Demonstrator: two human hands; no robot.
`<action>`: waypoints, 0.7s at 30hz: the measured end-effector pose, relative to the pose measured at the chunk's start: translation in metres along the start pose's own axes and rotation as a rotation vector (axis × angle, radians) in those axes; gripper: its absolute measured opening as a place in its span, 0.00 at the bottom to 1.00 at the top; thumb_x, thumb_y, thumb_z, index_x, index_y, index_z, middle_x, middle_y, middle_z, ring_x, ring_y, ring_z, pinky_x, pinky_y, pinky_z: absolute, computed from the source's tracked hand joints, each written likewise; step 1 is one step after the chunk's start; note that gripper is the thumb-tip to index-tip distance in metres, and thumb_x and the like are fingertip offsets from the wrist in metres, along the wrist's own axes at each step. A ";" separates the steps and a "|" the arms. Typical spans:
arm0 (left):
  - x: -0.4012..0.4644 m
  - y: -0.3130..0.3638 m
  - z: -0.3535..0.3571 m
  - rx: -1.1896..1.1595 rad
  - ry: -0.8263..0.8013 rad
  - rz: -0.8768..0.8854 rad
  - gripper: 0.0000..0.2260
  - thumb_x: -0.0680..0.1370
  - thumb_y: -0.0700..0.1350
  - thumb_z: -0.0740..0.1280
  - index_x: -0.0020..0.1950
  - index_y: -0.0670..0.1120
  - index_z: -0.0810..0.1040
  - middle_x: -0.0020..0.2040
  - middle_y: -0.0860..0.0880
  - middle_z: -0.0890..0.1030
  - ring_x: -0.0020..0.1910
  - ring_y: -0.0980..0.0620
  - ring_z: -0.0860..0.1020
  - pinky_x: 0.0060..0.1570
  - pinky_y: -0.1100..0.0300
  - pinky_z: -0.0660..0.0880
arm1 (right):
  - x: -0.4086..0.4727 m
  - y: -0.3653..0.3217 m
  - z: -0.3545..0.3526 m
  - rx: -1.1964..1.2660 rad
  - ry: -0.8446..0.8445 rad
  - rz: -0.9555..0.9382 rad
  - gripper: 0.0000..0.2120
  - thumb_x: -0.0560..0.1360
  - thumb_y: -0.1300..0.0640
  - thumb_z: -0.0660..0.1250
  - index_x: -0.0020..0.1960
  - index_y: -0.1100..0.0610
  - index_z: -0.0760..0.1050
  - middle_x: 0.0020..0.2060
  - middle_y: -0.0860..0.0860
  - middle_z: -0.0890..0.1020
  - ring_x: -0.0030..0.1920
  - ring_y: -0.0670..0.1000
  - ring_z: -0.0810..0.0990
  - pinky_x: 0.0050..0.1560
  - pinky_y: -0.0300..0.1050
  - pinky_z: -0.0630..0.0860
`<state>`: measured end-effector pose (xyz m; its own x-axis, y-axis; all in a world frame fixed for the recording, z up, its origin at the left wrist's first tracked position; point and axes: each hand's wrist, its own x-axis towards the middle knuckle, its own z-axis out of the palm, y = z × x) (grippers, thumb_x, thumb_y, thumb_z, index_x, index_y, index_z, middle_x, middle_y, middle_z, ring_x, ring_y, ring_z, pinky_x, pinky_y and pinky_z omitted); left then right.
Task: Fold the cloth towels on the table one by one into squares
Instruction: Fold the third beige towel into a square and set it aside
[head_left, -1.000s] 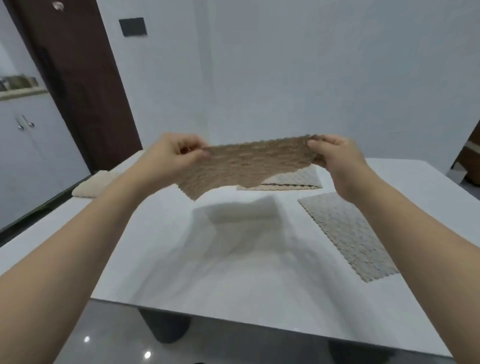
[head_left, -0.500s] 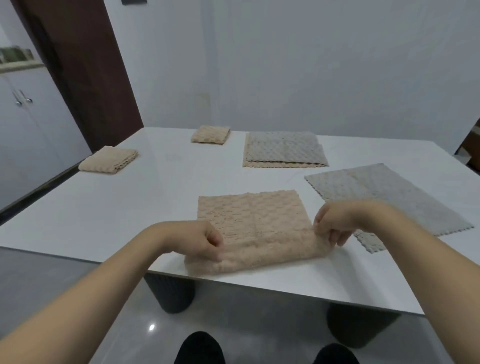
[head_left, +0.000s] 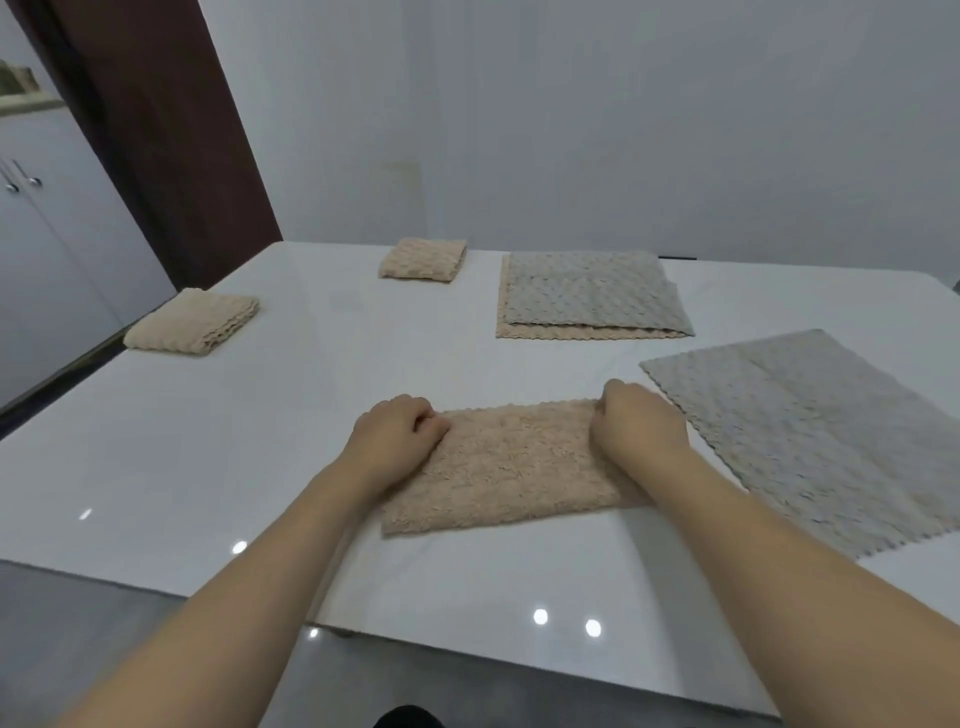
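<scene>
Right hand (head_left: 641, 423) covers beige towel's (head_left: 511, 465) far right corner (fingertips tucked, unseen). Grey towel (head_left: 810, 441) cut by right edge.

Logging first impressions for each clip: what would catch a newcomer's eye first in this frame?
First, the two hands at the centre: the left hand and right hand grip the far corners of a beige towel lying folded near the front edge of the white table. Next, a grey towel lies spread flat to the right. Two small folded beige towels sit at the far left and far middle.
</scene>
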<state>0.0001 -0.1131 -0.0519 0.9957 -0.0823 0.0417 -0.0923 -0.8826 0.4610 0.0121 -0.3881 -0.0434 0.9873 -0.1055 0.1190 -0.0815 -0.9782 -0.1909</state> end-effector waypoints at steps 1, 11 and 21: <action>-0.002 -0.004 0.009 0.015 0.087 0.027 0.13 0.81 0.58 0.60 0.39 0.54 0.73 0.40 0.55 0.77 0.43 0.51 0.75 0.47 0.53 0.72 | -0.004 0.004 0.014 0.038 0.087 0.018 0.05 0.77 0.58 0.57 0.45 0.59 0.69 0.42 0.54 0.76 0.39 0.55 0.71 0.36 0.47 0.65; 0.008 -0.012 0.022 -0.082 0.230 -0.061 0.14 0.79 0.60 0.62 0.41 0.52 0.74 0.35 0.55 0.79 0.39 0.56 0.77 0.40 0.57 0.71 | -0.001 0.014 0.035 0.162 0.255 0.088 0.08 0.76 0.57 0.56 0.43 0.59 0.71 0.37 0.53 0.76 0.38 0.56 0.74 0.40 0.52 0.73; 0.024 -0.006 0.017 0.034 0.164 -0.141 0.16 0.79 0.63 0.60 0.41 0.53 0.74 0.39 0.57 0.78 0.41 0.55 0.76 0.37 0.58 0.66 | 0.010 0.017 0.030 0.118 0.106 0.106 0.10 0.82 0.53 0.52 0.50 0.58 0.68 0.41 0.52 0.74 0.41 0.55 0.72 0.37 0.48 0.63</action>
<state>0.0247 -0.1175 -0.0692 0.9854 0.1174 0.1237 0.0510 -0.8952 0.4428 0.0250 -0.3999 -0.0750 0.9536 -0.2313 0.1925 -0.1617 -0.9334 -0.3204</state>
